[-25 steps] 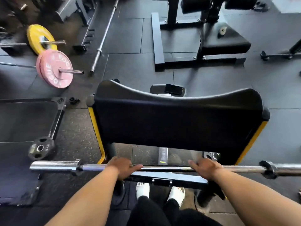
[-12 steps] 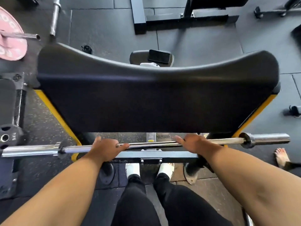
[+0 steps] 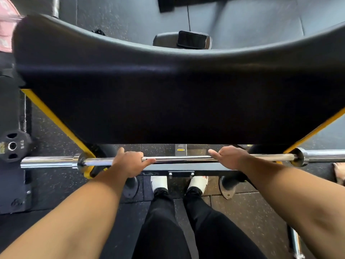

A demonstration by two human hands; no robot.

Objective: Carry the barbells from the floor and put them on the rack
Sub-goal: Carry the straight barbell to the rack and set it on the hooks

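Note:
A chrome barbell (image 3: 179,159) lies level across the yellow-framed rack (image 3: 56,118) of a curl bench, just below its large black pad (image 3: 177,94). My left hand (image 3: 128,162) is wrapped over the bar left of centre. My right hand (image 3: 228,157) grips it right of centre, thumb stretched along the bar. The left sleeve (image 3: 48,162) and right sleeve (image 3: 324,156) stick out past the yellow uprights. Whether the bar rests in the rack's cradles is hidden by the collars.
A black 5 kg plate (image 3: 13,145) lies on the floor at left, a pink plate (image 3: 5,30) at top left. A phone (image 3: 192,39) lies on the bench seat beyond the pad. Another person's bare foot (image 3: 338,172) shows at right. My feet (image 3: 179,182) stand under the bar.
I have stepped closer to the bench, so the pad fills the view. The barbell, in both hands, has come in against the yellow uprights below the pad.

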